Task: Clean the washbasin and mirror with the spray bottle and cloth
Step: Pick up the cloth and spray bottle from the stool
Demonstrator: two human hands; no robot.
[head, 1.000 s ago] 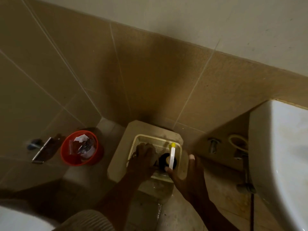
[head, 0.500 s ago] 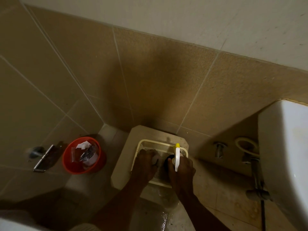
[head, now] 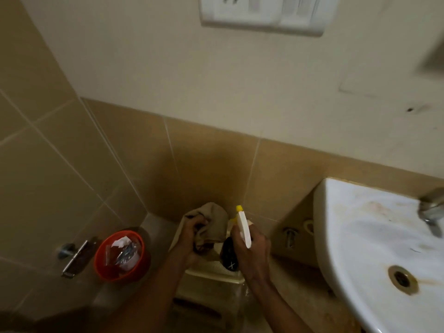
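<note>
Both tools are now up out of the cream basket [head: 211, 267] that sits on the low stool [head: 206, 306] at six o'clock in the view; a second ago the hands were still down inside it, the left feeling among its contents and the right only reaching for the bottle. The left hand [head: 192, 239] has its grip closed into a fist around the bunched tan cloth [head: 212, 222], which hangs crumpled above the basket; the right hand [head: 252, 251] has its grip wrapped round the dark body of the spray bottle [head: 241, 228], whose white trigger head and yellow nozzle point up toward twelve o'clock. The view has also swung upward; more of the washbasin [head: 360, 239] now shows at three to four o'clock, with brownish stains on its rim, around the drain [head: 402, 277] and near the tap [head: 430, 212]. A switch plate [head: 262, 13] sits at twelve o'clock on the wall; an orange bin [head: 121, 257] stands on the floor at eight o'clock. The mirror cannot be made out for certain. In my judgement the fetching step is finished; nothing has been sprayed or wiped yet; next the bottle must travel right, toward the basin bowl.
</note>
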